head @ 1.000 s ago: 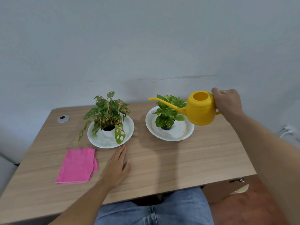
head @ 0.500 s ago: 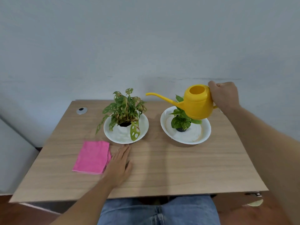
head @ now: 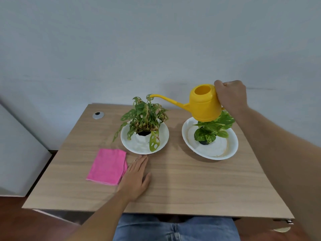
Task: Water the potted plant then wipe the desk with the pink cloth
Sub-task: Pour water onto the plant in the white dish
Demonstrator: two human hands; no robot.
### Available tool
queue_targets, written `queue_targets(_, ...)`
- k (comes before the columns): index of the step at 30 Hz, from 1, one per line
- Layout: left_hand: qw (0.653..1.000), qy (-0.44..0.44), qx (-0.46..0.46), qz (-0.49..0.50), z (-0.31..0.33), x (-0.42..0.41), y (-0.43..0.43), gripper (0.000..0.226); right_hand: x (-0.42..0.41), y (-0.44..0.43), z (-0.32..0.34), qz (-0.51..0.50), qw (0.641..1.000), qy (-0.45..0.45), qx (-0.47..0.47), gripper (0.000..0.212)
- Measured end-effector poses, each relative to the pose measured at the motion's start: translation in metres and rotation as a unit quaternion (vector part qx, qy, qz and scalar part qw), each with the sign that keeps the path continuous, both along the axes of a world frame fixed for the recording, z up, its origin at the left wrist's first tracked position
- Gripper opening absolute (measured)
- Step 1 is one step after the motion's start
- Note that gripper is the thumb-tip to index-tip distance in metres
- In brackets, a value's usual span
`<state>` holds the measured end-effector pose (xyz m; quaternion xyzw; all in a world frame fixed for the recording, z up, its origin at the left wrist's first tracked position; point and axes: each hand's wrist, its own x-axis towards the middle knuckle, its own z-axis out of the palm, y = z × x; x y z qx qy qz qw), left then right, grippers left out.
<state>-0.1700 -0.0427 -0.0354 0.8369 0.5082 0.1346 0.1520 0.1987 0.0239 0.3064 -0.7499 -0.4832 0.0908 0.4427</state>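
Worktop [head: 173, 185], watering step: right hand [head: 231, 96], fingers wrapped on the yellow watering can [head: 205, 106], has carried its spout from the right plant [head: 213, 129] to above the left potted plant [head: 145, 117], tilt next; left hand [head: 135, 178] flat, empty, beside pink cloth [head: 107, 166].

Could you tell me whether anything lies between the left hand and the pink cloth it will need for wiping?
Nothing visible does: the left hand rests flat on the desk right beside the pink cloth, at its right edge.
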Motion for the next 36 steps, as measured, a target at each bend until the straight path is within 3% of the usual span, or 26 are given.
queue_targets(18,1.000,0.007,-0.007,0.003,0.008,0.000,-0.002,0.076,-0.009,-0.001,0.008,0.066,0.997,-0.032,0.001,0.048)
queue_targets(36,1.000,0.004,-0.009,0.005,0.005,0.002,0.000,0.077,0.057,-0.035,0.003,-0.037,0.998,-0.035,-0.022,0.043)
